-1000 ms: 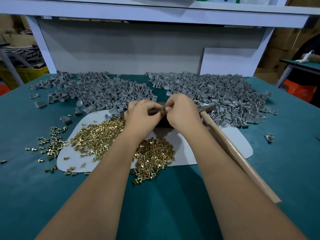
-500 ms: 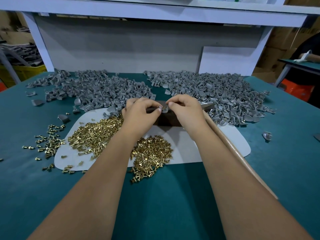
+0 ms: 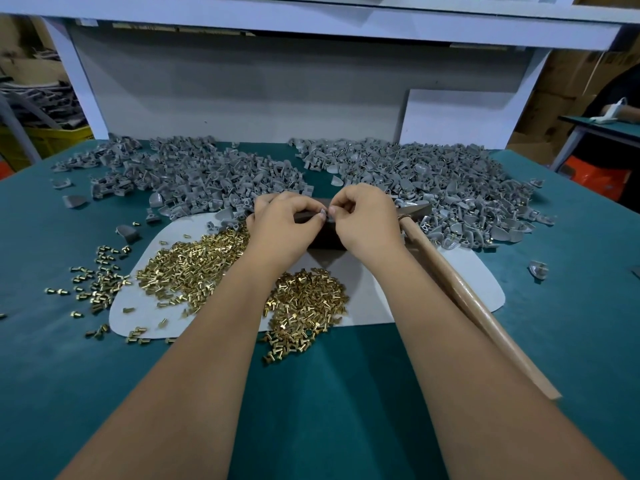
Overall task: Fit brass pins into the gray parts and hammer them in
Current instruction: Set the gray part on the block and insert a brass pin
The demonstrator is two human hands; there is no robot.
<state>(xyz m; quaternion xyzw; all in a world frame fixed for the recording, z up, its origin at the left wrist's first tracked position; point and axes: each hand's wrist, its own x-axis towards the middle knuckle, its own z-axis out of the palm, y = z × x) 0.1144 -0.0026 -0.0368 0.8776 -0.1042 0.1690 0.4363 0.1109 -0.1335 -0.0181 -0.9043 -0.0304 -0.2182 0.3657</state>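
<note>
— What are your fingers doing?

— Both sets are curled tight. My left hand [image 3: 282, 221] and right hand [image 3: 363, 216] meet fingertip to fingertip over the dark block [image 3: 325, 237], pinching one small gray part [image 3: 322, 213] between them. I can't tell whether a pin sits in it; it is too small and my fingertips cover most of it.

— And your arms?

— Both forearms reach straight forward from the near edge, wrists low, knuckles up, hands just above the block.

— Where is everything else?

— The brass pins [image 3: 194, 268] lie heaped on the white mat [image 3: 381, 299] left of the block and nearer me. Gray parts [image 3: 433, 181] are piled beyond the block on either side. The hammer [image 3: 460, 292] lies right of the block, its head partly hidden behind my right hand.
</note>
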